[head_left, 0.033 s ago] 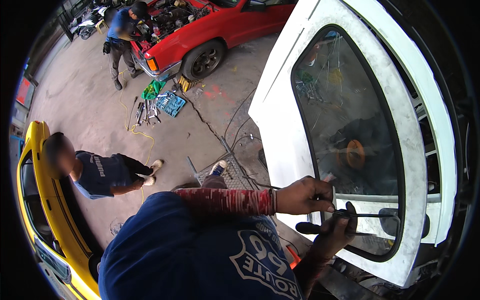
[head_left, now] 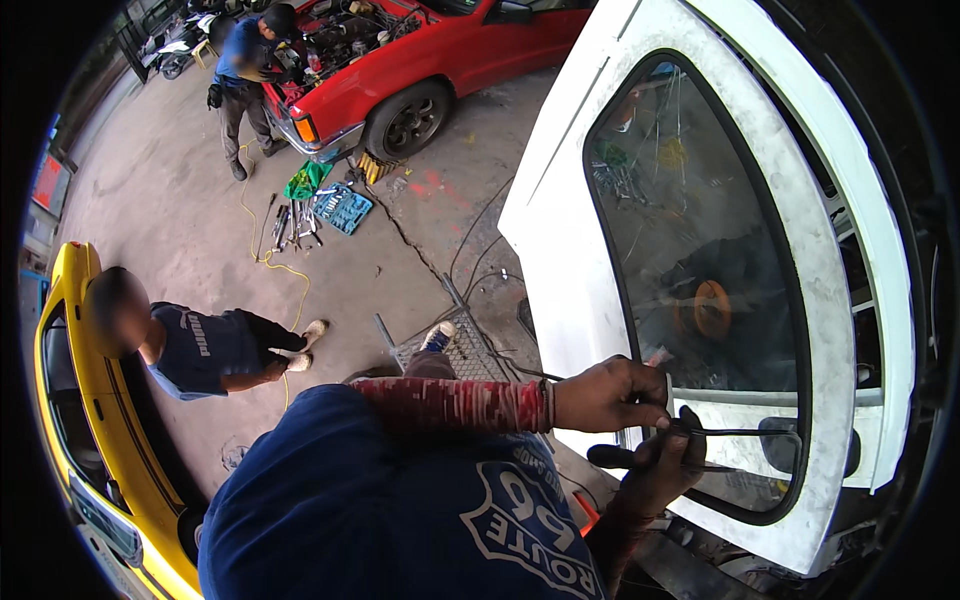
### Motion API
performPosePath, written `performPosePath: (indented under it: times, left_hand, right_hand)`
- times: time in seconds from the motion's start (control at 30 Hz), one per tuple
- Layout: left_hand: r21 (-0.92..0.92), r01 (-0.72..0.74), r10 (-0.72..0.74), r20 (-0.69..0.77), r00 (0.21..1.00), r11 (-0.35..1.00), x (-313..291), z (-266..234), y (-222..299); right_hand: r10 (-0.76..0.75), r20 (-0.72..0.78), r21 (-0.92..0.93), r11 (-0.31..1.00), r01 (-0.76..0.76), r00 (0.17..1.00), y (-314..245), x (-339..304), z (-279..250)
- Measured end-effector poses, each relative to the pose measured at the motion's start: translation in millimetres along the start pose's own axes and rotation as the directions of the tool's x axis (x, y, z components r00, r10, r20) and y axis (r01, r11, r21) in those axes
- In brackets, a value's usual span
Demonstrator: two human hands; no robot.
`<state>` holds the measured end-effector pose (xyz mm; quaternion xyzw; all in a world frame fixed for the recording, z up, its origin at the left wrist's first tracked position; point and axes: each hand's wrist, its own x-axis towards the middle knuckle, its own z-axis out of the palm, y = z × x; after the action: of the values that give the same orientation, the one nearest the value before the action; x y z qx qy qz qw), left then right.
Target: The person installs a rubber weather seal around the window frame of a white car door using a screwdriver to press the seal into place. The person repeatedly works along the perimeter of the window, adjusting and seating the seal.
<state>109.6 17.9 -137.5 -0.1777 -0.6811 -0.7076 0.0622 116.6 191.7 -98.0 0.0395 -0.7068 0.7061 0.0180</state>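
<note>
My left hand (head_left: 608, 393) is closed, its thumb and fingertips pinching the near end of a thin black rod (head_left: 745, 432) that bends at its far end. My right hand (head_left: 660, 475) is wrapped round a screwdriver with a dark bulbous handle (head_left: 608, 457); its thin shaft points right. The right fingertips also touch the rod, just past the left ones. Both hands are over the lower part of a white vehicle door (head_left: 570, 300), whose window (head_left: 700, 230) has a black rubber surround. Behind the rod's far end shows a dark rounded shape (head_left: 778, 446).
A metal grate (head_left: 465, 345) and cables lie on the floor by my foot. Farther off are a blue tool case (head_left: 342, 208), loose wrenches and a red car (head_left: 430, 60) with a person bent over its engine. At left, another person (head_left: 210, 350) is near a yellow car (head_left: 85, 385).
My right hand and the screwdriver have shifted very slightly left. The left hand keeps its pinch on the rod.
</note>
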Motion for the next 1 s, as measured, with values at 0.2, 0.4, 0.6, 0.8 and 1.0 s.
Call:
performPosePath:
  times: [0.2, 0.4, 0.6, 0.8, 1.0]
  left_hand:
    - [-0.131, 0.010, 0.005, 0.115, 0.993, 0.991, -24.4, -19.0, -7.8]
    - [-0.002, -0.133, 0.133, 0.030, 0.991, 0.991, -50.8, -36.7, -6.0]
    - [0.077, -0.263, 0.267, -0.046, 0.963, 0.962, -40.8, -15.7, -0.3]
    - [-0.121, 0.218, -0.217, 0.026, 0.976, 0.968, -89.5, -47.5, -22.4]
    - [0.000, 0.145, -0.145, -0.073, 0.987, 0.989, -122.1, -59.7, -32.0]
  right_hand:
    - [-0.008, -0.092, -0.019, 1.000, 0.006, 0.996, 9.0, -8.6, 0.1]
    - [-0.010, -0.082, 0.021, 1.000, 0.012, 0.997, 4.6, -7.0, 8.3]
    - [-0.067, -0.143, 0.104, 0.991, 0.082, 0.988, -1.1, 5.5, 16.4]
    - [-0.092, -0.133, 0.055, 0.993, 0.100, 0.987, -0.9, 10.8, 24.3]
    - [-0.067, -0.086, -0.060, 0.996, 0.062, 0.994, 3.8, 8.3, 25.9]
